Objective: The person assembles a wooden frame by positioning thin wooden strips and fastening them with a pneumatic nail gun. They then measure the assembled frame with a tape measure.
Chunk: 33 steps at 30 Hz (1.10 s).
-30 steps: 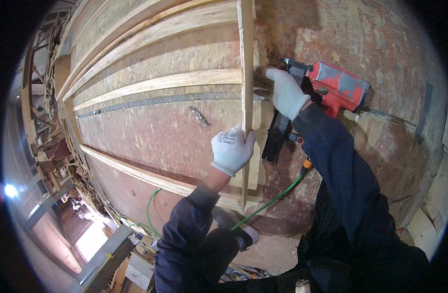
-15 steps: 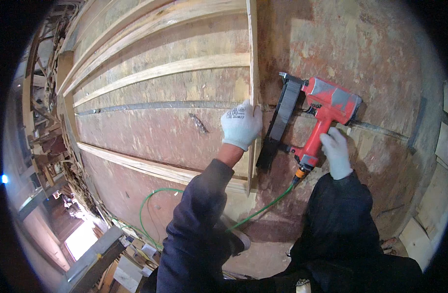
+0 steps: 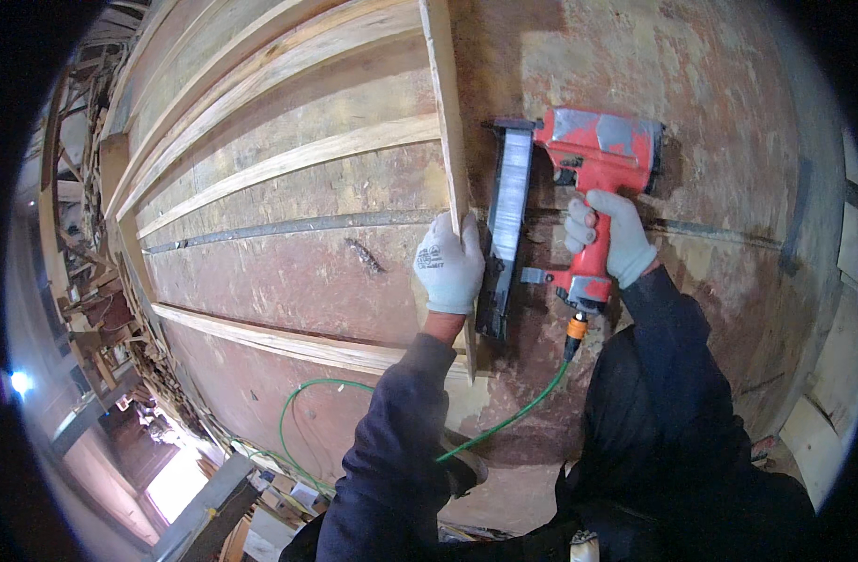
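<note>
My right hand (image 3: 618, 234), in a white glove, is closed round the red handle of a pneumatic nail gun (image 3: 602, 155). The gun's long dark magazine (image 3: 506, 225) stands alongside the wooden end strip (image 3: 447, 112). My left hand (image 3: 449, 267), gloved as well, grips that upright strip, its thumb on the right side and fingers on the left. A green air hose (image 3: 532, 409) runs from the orange fitting under the handle. Several thin wooden slats (image 3: 298, 145) meet the end strip from the left, forming a frame.
The frame lies on a worn, reddish work surface (image 3: 260, 262) with a dark seam across it. A small dark scrap (image 3: 363, 255) rests between two slats. Wood offcuts (image 3: 139, 318) are heaped along the left edge. Pale boards (image 3: 813, 440) stand at the far right.
My right hand has closed round the nail gun's handle, and the gun sits more upright. My view has shifted, so the frame appears a little further left. The left hand still holds the strip.
</note>
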Tool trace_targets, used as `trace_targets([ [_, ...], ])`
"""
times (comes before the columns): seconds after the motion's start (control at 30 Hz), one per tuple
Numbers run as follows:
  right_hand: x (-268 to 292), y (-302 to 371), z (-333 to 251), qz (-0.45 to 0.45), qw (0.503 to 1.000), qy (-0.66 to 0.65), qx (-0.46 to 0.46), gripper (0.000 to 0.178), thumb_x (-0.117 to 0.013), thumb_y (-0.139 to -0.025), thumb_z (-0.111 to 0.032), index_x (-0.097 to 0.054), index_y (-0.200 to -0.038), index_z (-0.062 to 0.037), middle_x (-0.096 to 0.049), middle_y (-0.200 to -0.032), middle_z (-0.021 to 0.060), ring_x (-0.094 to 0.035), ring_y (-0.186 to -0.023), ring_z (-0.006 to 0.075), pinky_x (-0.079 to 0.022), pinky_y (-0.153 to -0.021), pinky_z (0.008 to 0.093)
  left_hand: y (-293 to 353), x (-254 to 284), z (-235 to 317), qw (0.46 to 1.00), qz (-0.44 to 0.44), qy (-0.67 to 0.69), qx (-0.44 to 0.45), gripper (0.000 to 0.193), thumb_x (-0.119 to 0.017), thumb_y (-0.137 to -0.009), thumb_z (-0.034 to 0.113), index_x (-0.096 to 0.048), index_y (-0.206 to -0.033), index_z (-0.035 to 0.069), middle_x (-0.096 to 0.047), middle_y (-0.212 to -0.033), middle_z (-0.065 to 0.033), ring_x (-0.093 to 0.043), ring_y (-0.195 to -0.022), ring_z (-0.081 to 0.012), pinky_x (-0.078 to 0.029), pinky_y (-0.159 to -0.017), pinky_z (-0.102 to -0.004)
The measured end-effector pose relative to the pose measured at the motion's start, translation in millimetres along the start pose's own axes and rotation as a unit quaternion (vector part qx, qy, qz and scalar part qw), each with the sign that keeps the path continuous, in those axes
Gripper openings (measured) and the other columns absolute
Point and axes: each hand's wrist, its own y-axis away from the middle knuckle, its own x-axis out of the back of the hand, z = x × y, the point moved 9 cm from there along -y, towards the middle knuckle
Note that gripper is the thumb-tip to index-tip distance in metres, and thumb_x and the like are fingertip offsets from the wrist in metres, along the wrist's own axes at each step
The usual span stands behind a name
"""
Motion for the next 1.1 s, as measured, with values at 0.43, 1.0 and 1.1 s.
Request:
trace_targets([
  [0.43, 6.2, -30.5, -5.9, -0.008, 0.999, 0.03, -0.028, 0.027, -0.058, -0.097, -0.026, -0.049, -0.075, -0.0117, -0.047, -0.066, -0.0013, -0.048, -0.057, 0.0157, -0.044, -0.061, 0.0347, 2.7, 7.4, 2.5, 0.994, 0.008, 0.106, 0.002, 0.026, -0.046, -0.107, 0.019, -0.064, -0.103, -0.001, -0.062, -0.09, -0.021, -0.061, -0.082, -0.0415, -0.048, -0.075, -0.0472],
  [1.0, 10.2, -31.8, -5.2, 0.008, 0.998, 0.053, -0.03, 0.027, -0.059, -0.096, -0.024, -0.049, -0.074, -0.0109, -0.047, -0.067, -0.0007, -0.05, -0.058, 0.0164, -0.046, -0.062, 0.0365, 1.3, 7.9, 5.6, 0.996, 0.013, 0.086, 0.002, 0.027, -0.046, -0.107, 0.018, -0.06, -0.093, 0.0, -0.057, -0.083, -0.0211, -0.057, -0.076, -0.0421, -0.045, -0.07, -0.0474],
  [1.1, 8.7, -30.4, -6.3, -0.002, 0.997, 0.068, -0.033, 0.025, -0.055, -0.097, -0.028, -0.049, -0.079, -0.0118, -0.044, -0.068, -0.0032, -0.046, -0.059, 0.0146, -0.043, -0.064, 0.0348, 0.9, 7.6, 5.0, 0.997, 0.017, 0.073, -0.005, 0.026, -0.047, -0.107, 0.017, -0.059, -0.092, 0.0, -0.056, -0.083, -0.022, -0.056, -0.076, -0.0436, -0.045, -0.069, -0.0482],
])
